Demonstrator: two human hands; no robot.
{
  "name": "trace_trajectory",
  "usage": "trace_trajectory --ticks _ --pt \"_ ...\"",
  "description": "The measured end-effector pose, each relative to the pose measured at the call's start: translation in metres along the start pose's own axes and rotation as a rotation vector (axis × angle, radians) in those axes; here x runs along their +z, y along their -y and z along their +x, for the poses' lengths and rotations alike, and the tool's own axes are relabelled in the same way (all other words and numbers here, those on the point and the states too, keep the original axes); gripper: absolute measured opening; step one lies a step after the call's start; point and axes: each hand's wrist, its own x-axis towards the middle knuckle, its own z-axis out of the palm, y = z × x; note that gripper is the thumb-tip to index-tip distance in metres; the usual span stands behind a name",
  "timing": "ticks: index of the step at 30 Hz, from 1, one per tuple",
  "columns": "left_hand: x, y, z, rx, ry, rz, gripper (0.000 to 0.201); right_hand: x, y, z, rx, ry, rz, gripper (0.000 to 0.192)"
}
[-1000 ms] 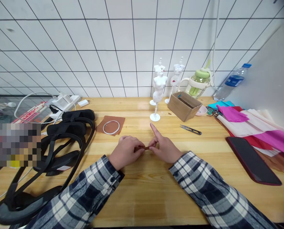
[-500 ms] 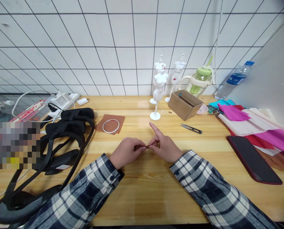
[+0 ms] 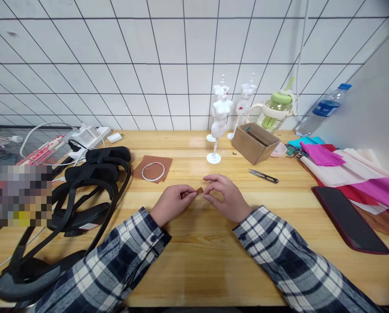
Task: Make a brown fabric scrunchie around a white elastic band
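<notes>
Your left hand and right hand meet over the wooden table, just in front of the nearest white mannequin. Both pinch one small brown scrap between thumb and fingertips, left on its left edge, right on its right edge. The scrap sits between the two hands, lifted a little off the table, as far as you can tell.

Handling, as a judgement: the scrap looks very light, thin and soft, probably cloth or thin leather like the brown sheet left of the mannequin, which carries a white ring. It should bend easily and slip out if the grip is loose. Take it by the edges with fingertips only; a whole-hand grab would crumple it.

Compared with a second ago: your right index finger was stretched out toward the mannequin, now it's curled in with the others. Both hands sit slightly nearer the mannequin, and the scrap shows more between them than before.

Thread snips lie right of the mannequin, the cardboard box right of it nearer the wall, and black headsets far left.
</notes>
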Motion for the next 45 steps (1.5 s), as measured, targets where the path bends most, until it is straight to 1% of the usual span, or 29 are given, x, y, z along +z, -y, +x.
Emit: trace_trajectory --ticks 3,8,11,15,19,27,32,37,42,45 --pt "0.000 -0.001 -0.001 0.004 0.009 0.017 0.031 0.000 0.001 -0.001 -0.048 0.028 -0.146 0.005" --pt "0.001 -0.002 -0.002 0.024 0.012 0.062 0.028 -0.004 0.010 0.000 -0.229 0.134 -0.478 0.013" --pt "0.002 -0.003 -0.002 0.033 0.003 0.108 0.026 -0.004 0.016 0.001 -0.290 0.146 -0.564 0.015" --pt "0.002 -0.006 -0.004 0.058 0.002 0.166 0.025 -0.001 0.018 0.001 -0.310 0.153 -0.601 0.018" --pt "0.002 -0.009 -0.004 0.071 0.006 0.207 0.026 0.001 0.016 0.000 -0.303 0.165 -0.659 0.017" --pt "0.002 -0.011 -0.005 0.088 0.035 0.181 0.027 0.002 0.013 0.001 -0.281 0.158 -0.640 0.016" --pt "0.002 -0.012 -0.005 0.103 0.067 0.171 0.024 0.002 0.012 0.001 -0.268 0.166 -0.654 0.014" --pt "0.003 -0.011 -0.004 0.124 0.073 0.177 0.022 0.002 0.011 0.001 -0.254 0.180 -0.669 0.014" --pt "0.004 -0.010 -0.003 0.129 0.051 0.188 0.025 0.002 0.012 0.001 -0.247 0.182 -0.650 0.014" --pt "0.004 -0.009 -0.003 0.102 0.019 0.173 0.024 0.000 0.010 0.000 -0.200 0.163 -0.589 0.014"
